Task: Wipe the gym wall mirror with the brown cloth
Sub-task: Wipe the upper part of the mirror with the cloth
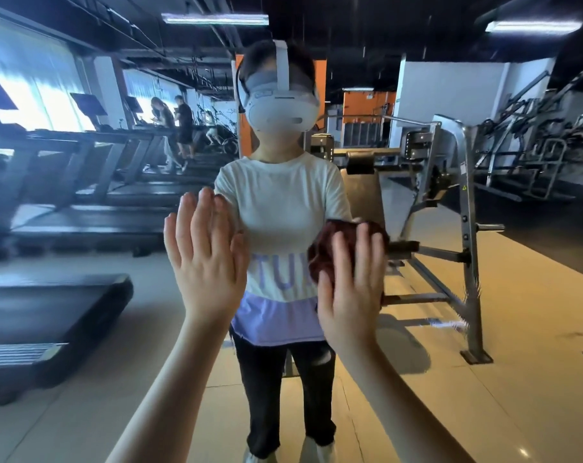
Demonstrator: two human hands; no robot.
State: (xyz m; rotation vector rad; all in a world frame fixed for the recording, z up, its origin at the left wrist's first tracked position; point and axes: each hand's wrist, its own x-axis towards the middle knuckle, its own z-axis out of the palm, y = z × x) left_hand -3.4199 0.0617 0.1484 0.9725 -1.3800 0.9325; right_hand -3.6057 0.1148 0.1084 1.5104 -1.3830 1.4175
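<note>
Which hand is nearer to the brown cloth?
Right. The right hand presses the brown cloth against the mirror; the left hand lies flat on the mirror, apart from the cloth, to its left.

treadmills (83,195) at left by bright windows (26,78), steel rack (471,228) at rt, glossy tile floor (534,329), strip lights (215,19) overhead.

1. White headset (281,110) with a white top strap and grey padding, a dark cable at its side.
2. White short-sleeved T-shirt (280,195) with pale lilac lettering and a lilac lower band.
3. Black trousers (263,379), white shoes (320,452).
4. Left hand (206,259) and right hand (350,295) bare, forearms too.
</note>
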